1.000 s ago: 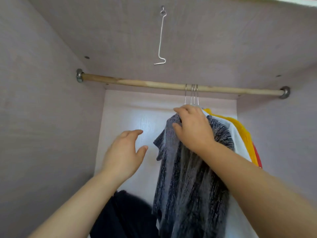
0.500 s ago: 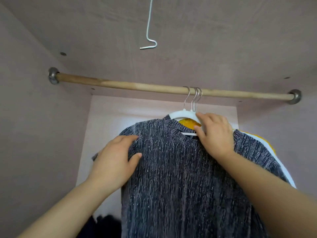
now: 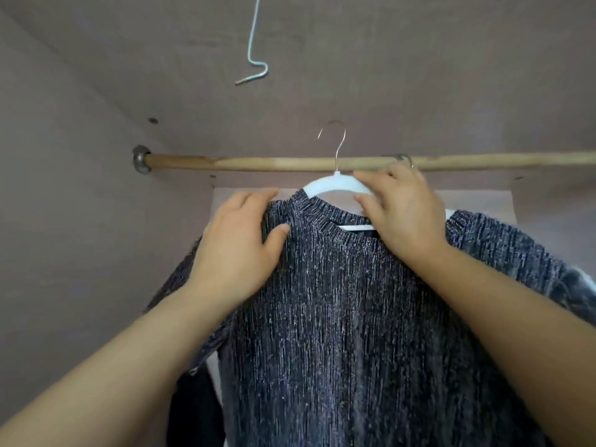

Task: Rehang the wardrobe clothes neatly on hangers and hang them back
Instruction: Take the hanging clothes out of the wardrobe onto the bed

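In front of the rod (image 3: 258, 162), grips hanger (image 3: 332, 185) with right hand (image 3: 406, 217), pinches sweater (image 3: 338, 317) at shoulder with left hand (image 3: 238, 243); sweater on hanger, hook (image 3: 335, 137) off rod, likely awaiting rehanging.

The view is from the person's head. It faces forward and tilts upward into the wardrobe (image 3: 483, 201). The ceiling (image 3: 387, 75) fills the top, the rail (image 3: 258, 163) crosses at mid-height, and the left wall (image 3: 64, 253) runs down the left edge. It is near. The left hand (image 3: 235, 250) and right hand (image 3: 403, 214) reach from the bottom corners to the hanger (image 3: 332, 185) at centre, and the sweater (image 3: 354, 317) fills the lower half.
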Demonstrator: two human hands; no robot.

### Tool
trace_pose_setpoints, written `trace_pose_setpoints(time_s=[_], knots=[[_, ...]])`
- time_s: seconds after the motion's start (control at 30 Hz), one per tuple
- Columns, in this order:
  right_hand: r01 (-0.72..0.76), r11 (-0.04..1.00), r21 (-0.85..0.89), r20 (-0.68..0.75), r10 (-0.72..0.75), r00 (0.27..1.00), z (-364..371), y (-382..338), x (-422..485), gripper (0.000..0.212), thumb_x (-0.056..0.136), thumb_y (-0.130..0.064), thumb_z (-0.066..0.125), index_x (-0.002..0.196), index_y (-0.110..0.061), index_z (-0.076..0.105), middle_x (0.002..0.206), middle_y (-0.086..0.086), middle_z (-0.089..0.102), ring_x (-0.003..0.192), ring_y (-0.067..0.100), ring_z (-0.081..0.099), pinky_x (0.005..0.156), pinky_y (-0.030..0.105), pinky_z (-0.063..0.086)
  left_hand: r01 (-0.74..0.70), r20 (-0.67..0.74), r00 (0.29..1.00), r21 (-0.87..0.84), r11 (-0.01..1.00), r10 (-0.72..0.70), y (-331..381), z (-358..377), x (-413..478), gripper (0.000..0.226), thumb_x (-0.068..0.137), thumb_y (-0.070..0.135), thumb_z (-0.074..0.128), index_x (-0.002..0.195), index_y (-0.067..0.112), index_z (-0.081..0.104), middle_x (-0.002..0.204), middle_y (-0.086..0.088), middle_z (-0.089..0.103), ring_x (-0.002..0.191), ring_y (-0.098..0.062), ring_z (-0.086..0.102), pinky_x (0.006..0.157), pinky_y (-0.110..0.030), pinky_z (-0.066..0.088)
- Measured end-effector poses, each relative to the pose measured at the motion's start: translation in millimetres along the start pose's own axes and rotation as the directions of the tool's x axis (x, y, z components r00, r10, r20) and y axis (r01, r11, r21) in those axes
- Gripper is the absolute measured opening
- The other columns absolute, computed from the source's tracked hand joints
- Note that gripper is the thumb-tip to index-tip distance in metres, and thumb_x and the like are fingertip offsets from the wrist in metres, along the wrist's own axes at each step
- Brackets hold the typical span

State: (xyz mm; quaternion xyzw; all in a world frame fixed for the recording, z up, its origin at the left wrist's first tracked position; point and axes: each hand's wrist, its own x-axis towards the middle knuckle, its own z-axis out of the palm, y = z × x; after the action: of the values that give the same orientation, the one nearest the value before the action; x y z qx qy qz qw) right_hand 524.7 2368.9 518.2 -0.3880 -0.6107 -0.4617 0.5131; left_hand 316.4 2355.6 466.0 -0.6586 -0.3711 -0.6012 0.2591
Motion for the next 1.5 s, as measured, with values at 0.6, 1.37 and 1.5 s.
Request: trace_pose_setpoints(time_s=[0.6,1.37,1.5], knots=[[-0.011,0.565,0.825,0.250,-0.348,0.904,4,-229,-330,0.027,0.079,-0.024,0.069,0.105,-0.019,0.071,0.086,0.001,0.064,0.072,0.017,0.058,0.057,0.022,0.045,0.563,-0.023,0.786,0.439,0.701,-0.617,-7,-149,-385,0.032,0.079,0.020,0.059,0.111,0.021,0.066,0.086,0.006,0.067,0.076,-0.021,0.062,0.070,-0.043,0.050],[-0.278,-0.462,0.842,-0.128,-0.672,0.729,-327,-525,-481,0.043,0.060,-0.010,0.086,0.100,-0.018,0.073,0.079,-0.002,0.064,0.065,0.017,0.059,0.052,0.026,0.052,0.738,-0.749,0.413,0.608,-0.291,-0.518,274,-470,-607,0.029,0.072,0.019,0.066,0.101,0.021,0.071,0.093,0.020,0.058,0.084,0.004,0.048,0.073,-0.035,0.047],[-0.287,-0.572,0.768,-0.242,-0.675,0.697,-417,-576,-480,0.045,0.061,-0.010,0.085,0.103,-0.020,0.072,0.079,-0.004,0.064,0.067,0.015,0.059,0.051,0.029,0.054,0.785,-0.842,0.334,0.497,-0.370,-0.423,331,-537,-628,0.030,0.078,0.014,0.072,0.106,0.025,0.069,0.094,0.021,0.060,0.086,-0.005,0.054,0.079,-0.035,0.044]])
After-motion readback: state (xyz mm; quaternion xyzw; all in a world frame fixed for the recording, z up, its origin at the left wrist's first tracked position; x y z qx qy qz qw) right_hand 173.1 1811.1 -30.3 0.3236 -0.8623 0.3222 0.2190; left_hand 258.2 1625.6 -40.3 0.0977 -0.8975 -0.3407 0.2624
